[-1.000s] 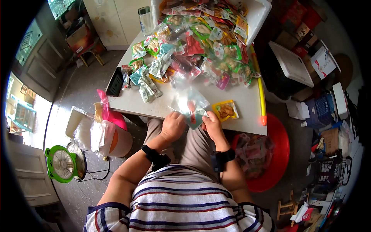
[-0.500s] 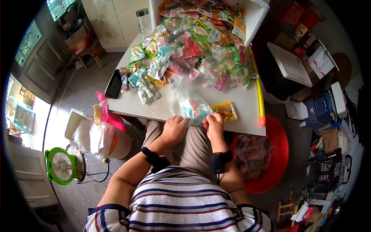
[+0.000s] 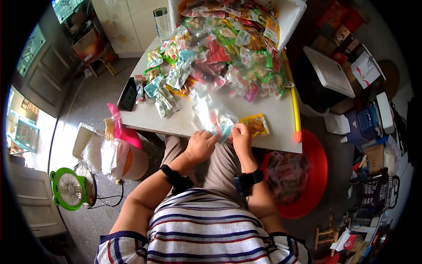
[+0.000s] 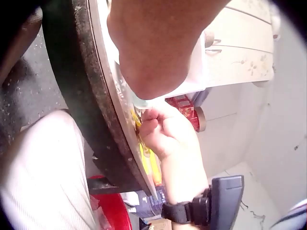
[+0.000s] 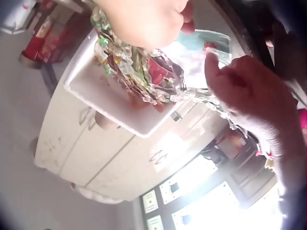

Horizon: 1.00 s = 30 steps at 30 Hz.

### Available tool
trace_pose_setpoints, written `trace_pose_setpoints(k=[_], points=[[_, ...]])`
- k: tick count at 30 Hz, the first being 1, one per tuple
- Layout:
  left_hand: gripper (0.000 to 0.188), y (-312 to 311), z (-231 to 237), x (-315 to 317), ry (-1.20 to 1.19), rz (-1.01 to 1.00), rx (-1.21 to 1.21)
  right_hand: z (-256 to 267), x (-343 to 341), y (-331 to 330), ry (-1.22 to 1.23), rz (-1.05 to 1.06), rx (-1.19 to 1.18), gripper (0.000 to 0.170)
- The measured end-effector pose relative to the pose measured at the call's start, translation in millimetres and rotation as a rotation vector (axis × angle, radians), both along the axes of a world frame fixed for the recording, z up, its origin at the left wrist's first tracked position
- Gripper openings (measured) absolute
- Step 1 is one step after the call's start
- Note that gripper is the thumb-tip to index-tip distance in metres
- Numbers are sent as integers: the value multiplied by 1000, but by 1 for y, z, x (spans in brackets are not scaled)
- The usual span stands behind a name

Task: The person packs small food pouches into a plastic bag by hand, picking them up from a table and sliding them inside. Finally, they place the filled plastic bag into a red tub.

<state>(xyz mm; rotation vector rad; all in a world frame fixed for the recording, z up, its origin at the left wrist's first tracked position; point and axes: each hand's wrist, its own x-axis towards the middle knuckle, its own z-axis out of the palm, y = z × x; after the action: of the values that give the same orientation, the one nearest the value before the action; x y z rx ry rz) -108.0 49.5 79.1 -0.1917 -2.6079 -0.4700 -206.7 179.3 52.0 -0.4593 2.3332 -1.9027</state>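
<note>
A clear plastic bag [image 3: 210, 112] with a teal end and something reddish inside is held over the table's front edge. My left hand [image 3: 202, 146] has curled fingers at the bag's near left edge, with the thumb against the plastic in the right wrist view. On the other side, my right hand [image 3: 242, 139] pinches the near right corner of the bag between thumb and fingers. Just beyond the right hand lies a yellow packet [image 3: 256, 125] of brown food. The left wrist view shows the right hand's curled fingers [image 4: 152, 125] close to the left hand.
A heap of sealed food packets [image 3: 211, 57] spills from a white foam box [image 3: 293, 22] at the back. A glass jar [image 3: 161, 25] and a dark phone-like slab [image 3: 127, 94] stand left. A yellow rod [image 3: 293, 101] lines the right edge; a red basin [image 3: 317, 176] sits below.
The bag's teal end has slid left and narrowed between the hands, while its clear part stretches farther up the table. The hands shift only slightly, the right a little upward.
</note>
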Motion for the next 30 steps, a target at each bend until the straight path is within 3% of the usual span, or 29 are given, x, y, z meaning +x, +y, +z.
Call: trace_pose_setpoints(k=[1, 6, 9, 11, 13, 15, 17, 18, 22, 25, 26, 30], points=[[30, 1, 1, 1, -6, -10, -5, 6, -2, 0, -251, 25, -158, 5], [29, 1, -5, 3, -28, -38, 37, 11, -3, -3, -572, -69, -318, 13], [26, -8, 4, 9, -13, -18, 199, 7, 3, -3, -525, -73, -511, 14], [25, -27, 7, 13, -7, 101, 333, 7, 1, 4, -480, -53, -444, 16], [23, -61, -9, 7, 102, 352, 298, 17, 4, 7, -456, -77, -397, 17], [32, -104, -18, 1, 100, 472, 223, 25, 9, 6, -406, -82, -337, 15], [45, -118, -7, 0, 56, 667, -35, 26, 13, 5, -342, -75, -277, 12], [55, -125, -7, -1, -59, 641, -107, 21, 13, 4, -316, -63, -281, 11], [50, -144, -5, -6, -158, 454, -29, 10, 16, 6, -250, -48, -277, 11], [42, -138, 0, -9, -287, 529, -111, 11, 19, 10, -247, -38, -297, 11], [36, -139, -6, -9, -209, 522, -183, 11, 19, 12, -241, -32, -305, 12], [37, -125, 12, 1, -292, 509, -132, 18, 23, 13, -240, -28, -316, 13]])
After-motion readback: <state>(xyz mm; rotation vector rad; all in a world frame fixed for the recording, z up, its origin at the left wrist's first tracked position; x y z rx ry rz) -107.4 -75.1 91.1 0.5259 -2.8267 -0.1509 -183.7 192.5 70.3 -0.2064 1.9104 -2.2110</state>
